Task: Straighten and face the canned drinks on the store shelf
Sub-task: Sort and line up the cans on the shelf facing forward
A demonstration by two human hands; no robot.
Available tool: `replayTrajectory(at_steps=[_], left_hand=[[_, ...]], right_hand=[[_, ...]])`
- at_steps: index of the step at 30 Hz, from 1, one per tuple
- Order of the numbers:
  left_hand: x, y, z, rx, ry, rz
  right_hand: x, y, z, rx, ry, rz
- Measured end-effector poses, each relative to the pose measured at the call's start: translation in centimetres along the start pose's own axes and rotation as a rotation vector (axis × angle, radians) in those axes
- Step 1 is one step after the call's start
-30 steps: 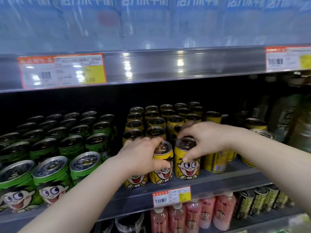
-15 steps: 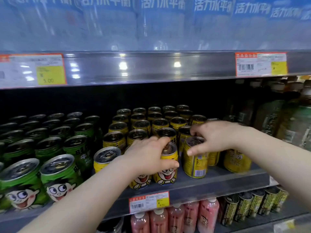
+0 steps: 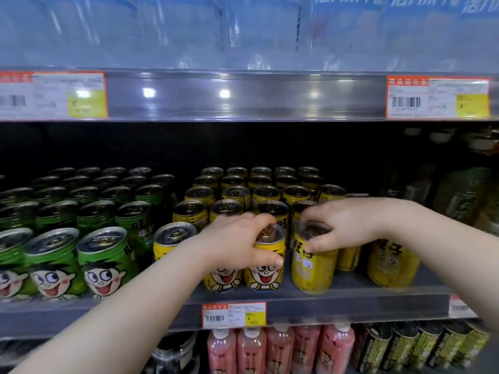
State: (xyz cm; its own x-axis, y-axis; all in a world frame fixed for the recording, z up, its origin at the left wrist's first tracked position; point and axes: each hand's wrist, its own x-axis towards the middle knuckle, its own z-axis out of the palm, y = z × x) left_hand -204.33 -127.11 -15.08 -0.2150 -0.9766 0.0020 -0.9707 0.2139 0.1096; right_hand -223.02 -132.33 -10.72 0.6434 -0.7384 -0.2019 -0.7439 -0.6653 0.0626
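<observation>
The top of the view is filled by pale blue packs (image 3: 243, 31), so blurred that only scraps of white lettering can be made out. Below them the store shelf (image 3: 351, 303) is seen, both ends cut off by the frame. Its left part is taken up by green cans (image 3: 102, 265), the outermost cropped at the edge; its middle is held by a block of yellow cans (image 3: 267, 195), the back rows lost in shadow. Dark bottles (image 3: 464, 201) at the far right are too dim to be read. The left hand (image 3: 235, 238) is curled over the top of a front yellow can (image 3: 266, 273) whose cartoon face is turned forward; most of the lid is covered by the fingers. The rim of the neighbouring can (image 3: 310, 271), lettered side outward, is gripped by the right hand (image 3: 351, 225), thumb in front. Both cans stand upright, just beside each other, at the shelf's front edge. The price tag (image 3: 233, 314) below cannot be read.
</observation>
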Motion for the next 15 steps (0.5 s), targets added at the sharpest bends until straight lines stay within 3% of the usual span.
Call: replayTrajectory(at_steps=[3, 7, 12, 15], left_hand=[[0.03, 0.01, -0.02, -0.001, -0.006, -0.008], [0.05, -0.03, 0.0, -0.005, -0.004, -0.01], [0.17, -0.07, 0.1, -0.002, -0.015, -0.011], [0.24, -0.14, 0.09, -0.009, -0.013, -0.011]], right_hand=[[-0.43, 0.63, -0.63, 0.067, -0.082, -0.05], [0.03, 0.19, 0.01, -0.111, 0.056, 0.022], [-0.28, 0.54, -0.62, 0.075, -0.048, -0.112], [-0.15, 0.24, -0.23, -0.034, 0.039, 0.008]])
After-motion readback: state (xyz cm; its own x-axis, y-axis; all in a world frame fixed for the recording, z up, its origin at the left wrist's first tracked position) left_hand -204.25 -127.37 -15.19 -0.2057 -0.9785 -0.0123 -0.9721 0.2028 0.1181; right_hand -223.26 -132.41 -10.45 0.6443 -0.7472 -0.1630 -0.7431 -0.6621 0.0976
